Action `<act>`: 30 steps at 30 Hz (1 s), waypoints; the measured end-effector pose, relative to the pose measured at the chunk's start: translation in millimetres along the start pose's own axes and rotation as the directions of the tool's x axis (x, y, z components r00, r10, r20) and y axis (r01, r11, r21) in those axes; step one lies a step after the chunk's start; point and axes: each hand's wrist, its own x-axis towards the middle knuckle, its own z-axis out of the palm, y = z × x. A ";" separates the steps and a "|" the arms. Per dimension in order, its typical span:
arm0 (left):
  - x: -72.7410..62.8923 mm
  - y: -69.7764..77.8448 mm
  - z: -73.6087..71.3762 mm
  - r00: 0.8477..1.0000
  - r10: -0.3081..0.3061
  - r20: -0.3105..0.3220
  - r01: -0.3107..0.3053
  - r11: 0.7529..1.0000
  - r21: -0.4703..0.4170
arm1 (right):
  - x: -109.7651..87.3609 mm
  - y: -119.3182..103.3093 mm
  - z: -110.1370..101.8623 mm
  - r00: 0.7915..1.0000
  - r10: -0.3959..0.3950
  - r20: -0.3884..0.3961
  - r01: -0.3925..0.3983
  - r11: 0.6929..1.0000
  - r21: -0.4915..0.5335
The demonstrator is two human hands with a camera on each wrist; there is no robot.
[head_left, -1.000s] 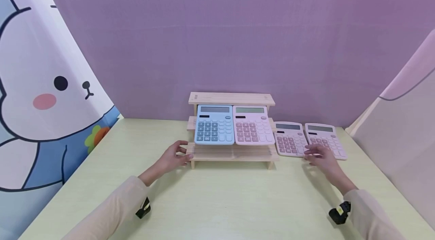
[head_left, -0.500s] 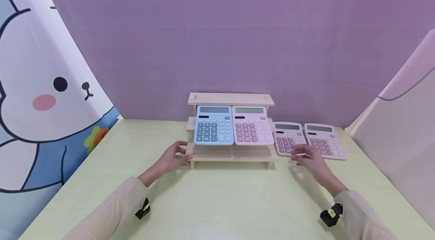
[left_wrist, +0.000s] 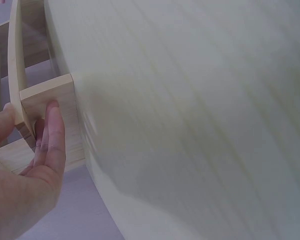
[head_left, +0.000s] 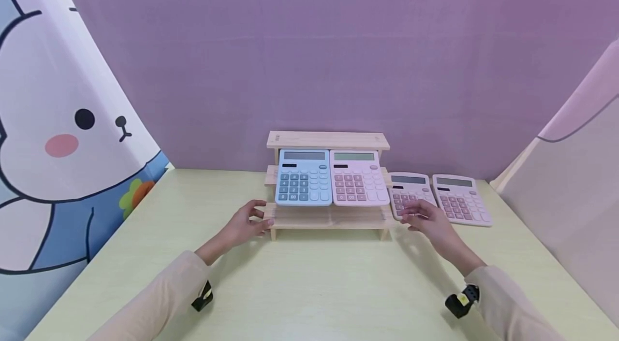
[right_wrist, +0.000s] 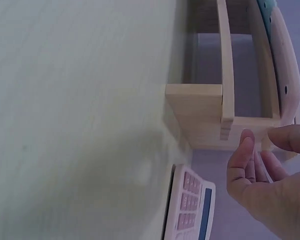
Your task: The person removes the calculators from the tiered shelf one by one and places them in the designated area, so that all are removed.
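Note:
A tiered wooden shelf (head_left: pixel 329 217) stands on the table, with a blue calculator (head_left: pixel 304 180) and a pink calculator (head_left: pixel 360 180) side by side on its middle tier. My left hand (head_left: pixel 244 225) grips the left end of the lowest board, thumb on top and fingers underneath against the leg. Just off the shelf's right end hovers my right hand (head_left: pixel 432 227), its fingers loosely bent with nothing between them; a gap shows in the right wrist view. Beneath it lies a second pink calculator (head_left: pixel 408 182), partly covered by the fingers. Another pink calculator (head_left: pixel 462 207) lies farther right.
A purple backdrop (head_left: pixel 329 62) rises behind the shelf. Cartoon-printed fabric (head_left: pixel 72 88) hangs at the left, and a pale cloth (head_left: pixel 570 196) borders the right side. The light table (head_left: pixel 314 287) extends in front of the shelf.
My right hand has moved left, from over the far-right pink calculator toward the shelf's right end. My left hand has stayed on the shelf, and the calculators have not moved.

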 end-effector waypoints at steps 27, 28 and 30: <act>1.4 -1.9 -1.3 1.000 -0.019 -0.002 0.019 1.000 0.010 | 12.7 -36.9 18.3 0.997 0.013 0.082 -0.026 0.988 0.154; 1.5 -2.1 -1.2 1.000 -0.020 -0.001 0.020 1.000 0.007 | 13.0 -38.0 18.7 0.997 0.016 0.080 -0.028 0.988 0.155; 1.8 -2.9 -0.8 1.000 -0.020 0.000 0.020 1.000 0.003 | 13.6 -40.0 19.7 0.997 0.025 0.073 -0.037 0.986 0.163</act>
